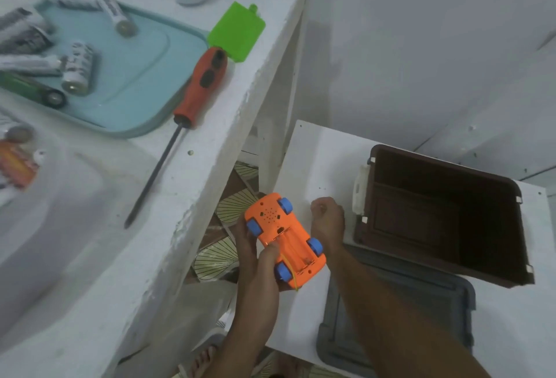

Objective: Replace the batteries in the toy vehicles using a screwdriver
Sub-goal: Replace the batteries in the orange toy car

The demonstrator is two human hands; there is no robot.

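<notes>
An orange toy car (pixel 285 239) with blue wheels is held upside down below the table edge, its battery compartment open and looking empty. My left hand (pixel 258 263) grips it from beneath, thumb pressing at the compartment. My right hand (pixel 326 221) is beside the car's right side with fingers curled, and I see nothing in it. A screwdriver (pixel 180 125) with an orange and black handle lies on the white table. Several batteries (pixel 76 68) lie on a light blue tray (pixel 141 77). A green cover (pixel 237 31) lies just beyond the screwdriver handle.
A dark brown bin (pixel 445 215) stands open on a low white surface (pixel 319 161) to the right, with a grey lid (pixel 400 317) at its near side. More batteries (pixel 15 134) and an orange pack (pixel 15 167) sit at the far left. Patterned floor tiles (pixel 222 218) show between the surfaces.
</notes>
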